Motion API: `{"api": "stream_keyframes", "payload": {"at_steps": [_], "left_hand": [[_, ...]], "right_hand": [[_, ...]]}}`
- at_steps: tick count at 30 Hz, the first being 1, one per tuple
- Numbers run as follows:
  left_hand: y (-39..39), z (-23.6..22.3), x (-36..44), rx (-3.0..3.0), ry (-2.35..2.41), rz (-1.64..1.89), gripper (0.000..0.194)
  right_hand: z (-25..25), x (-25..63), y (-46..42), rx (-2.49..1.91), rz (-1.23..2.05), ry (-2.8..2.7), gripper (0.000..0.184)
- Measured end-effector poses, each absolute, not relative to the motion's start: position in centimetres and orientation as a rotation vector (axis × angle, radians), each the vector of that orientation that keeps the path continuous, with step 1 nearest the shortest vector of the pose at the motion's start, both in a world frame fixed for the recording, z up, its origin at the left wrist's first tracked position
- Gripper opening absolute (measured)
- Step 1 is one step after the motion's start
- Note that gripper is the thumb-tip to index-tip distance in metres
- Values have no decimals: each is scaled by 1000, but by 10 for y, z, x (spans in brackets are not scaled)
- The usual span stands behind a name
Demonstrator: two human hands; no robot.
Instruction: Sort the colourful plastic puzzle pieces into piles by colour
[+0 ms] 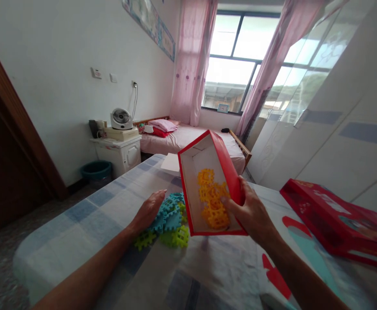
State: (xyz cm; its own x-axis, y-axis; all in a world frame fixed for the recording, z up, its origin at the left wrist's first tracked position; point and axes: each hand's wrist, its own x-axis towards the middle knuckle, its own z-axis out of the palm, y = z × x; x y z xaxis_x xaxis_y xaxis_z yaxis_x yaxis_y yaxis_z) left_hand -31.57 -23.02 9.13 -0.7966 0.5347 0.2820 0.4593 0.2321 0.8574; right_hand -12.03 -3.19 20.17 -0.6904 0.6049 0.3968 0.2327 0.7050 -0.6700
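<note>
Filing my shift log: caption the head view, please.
Right grip holds a tilted red box of yellow pieces; left grip is beside blue pieces and green ones on checked cloth.

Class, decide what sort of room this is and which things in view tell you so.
Probably a bedroom: there is a bed with folded bedding, a small cabinet beside it and pink curtains at the window.
</note>
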Motion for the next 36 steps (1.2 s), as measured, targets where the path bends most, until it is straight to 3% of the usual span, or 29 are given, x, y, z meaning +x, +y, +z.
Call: {"api": "stream_keyframes", "payload": {"at_steps": [4,15,36], "left_hand": [[-227,87,-316,927,2351,1724,56],[-231,93,-309,990,2323,1866,43],[-231,93,-308,1100,2417,1724,46]], "right_hand": [[208,-133,-58,-586,418,-2393,86],[200,-150,-85,-452,8,-2407,84],[193,-149,-101,-316,-287,-2389,84]]}}
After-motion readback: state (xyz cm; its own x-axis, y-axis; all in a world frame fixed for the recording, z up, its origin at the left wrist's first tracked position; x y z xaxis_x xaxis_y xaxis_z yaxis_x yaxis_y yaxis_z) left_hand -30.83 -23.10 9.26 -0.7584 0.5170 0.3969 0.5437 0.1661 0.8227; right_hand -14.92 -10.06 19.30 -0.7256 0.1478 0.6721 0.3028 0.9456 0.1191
